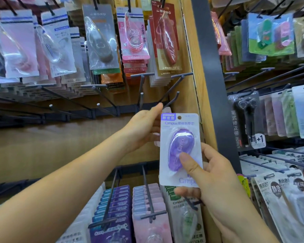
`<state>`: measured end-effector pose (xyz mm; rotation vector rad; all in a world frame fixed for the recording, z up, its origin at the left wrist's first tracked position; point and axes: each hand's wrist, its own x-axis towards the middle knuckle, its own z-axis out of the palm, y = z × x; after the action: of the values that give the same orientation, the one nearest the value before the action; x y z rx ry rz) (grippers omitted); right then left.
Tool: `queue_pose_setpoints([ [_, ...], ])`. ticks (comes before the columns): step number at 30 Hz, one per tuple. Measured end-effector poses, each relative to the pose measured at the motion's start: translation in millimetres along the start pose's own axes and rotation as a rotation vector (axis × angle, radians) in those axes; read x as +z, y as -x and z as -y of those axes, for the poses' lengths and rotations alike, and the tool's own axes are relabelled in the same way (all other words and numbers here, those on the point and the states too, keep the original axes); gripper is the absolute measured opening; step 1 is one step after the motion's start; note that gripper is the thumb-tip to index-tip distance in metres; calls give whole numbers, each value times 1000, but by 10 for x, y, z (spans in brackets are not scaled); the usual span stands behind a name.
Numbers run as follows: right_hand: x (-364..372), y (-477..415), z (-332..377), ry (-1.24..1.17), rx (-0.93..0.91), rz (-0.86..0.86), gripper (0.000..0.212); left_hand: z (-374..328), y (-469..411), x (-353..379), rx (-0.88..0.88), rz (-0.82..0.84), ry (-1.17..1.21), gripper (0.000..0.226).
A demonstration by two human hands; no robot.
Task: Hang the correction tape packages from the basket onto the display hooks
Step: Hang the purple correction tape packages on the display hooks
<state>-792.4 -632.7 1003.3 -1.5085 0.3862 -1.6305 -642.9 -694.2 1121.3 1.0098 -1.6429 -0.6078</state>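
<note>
- While hanging is in hand, purple package [180, 148] is pinched by right hand [216, 178], thumb in front.
- At package's ten o'clock, left hand [144, 127]: grip not discernible.
- Likely next: hang hole [179, 117] threaded onto empty hook [172, 99], twelve o'clock.

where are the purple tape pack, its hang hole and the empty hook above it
purple tape pack [181, 142], head view, middle of the blister
hang hole [179, 117], head view, hole centre
empty hook [178, 93], head view, front tip
</note>
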Motion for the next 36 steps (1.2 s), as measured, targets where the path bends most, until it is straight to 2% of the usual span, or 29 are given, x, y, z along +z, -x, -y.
queue_pose_setpoints([
  [2,7,-15,-4,4,-10,-3,20,-145,232,29,34,106,152,48],
  [4,34,-30,-1,8,-24,-8,19,-238,382,68,104,134,128,38],
  [7,104,-26,14,-37,-33,-28,17,-292,465,114,210,59,136,12],
  [10,145,-35,43,-135,26,-87,34,-340,447,183,265,-42,212,8],
  [14,185,-77,91,-85,50,-103,37,-391,364,250,438,-131,142,7],
  [16,185,-107,85,-43,48,-124,37,-387,313,259,468,-154,104,7],
  [24,209,-180,78,-67,58,-178,36,-444,139,337,353,-239,9,8],
  [29,224,-151,88,-98,76,-165,36,-461,128,303,4,-160,72,17],
  [32,224,-148,96,-162,96,-188,35,-346,177,208,-6,-75,190,23],
  [36,236,-178,122,-202,109,-194,32,-246,290,13,36,-14,60,24],
])
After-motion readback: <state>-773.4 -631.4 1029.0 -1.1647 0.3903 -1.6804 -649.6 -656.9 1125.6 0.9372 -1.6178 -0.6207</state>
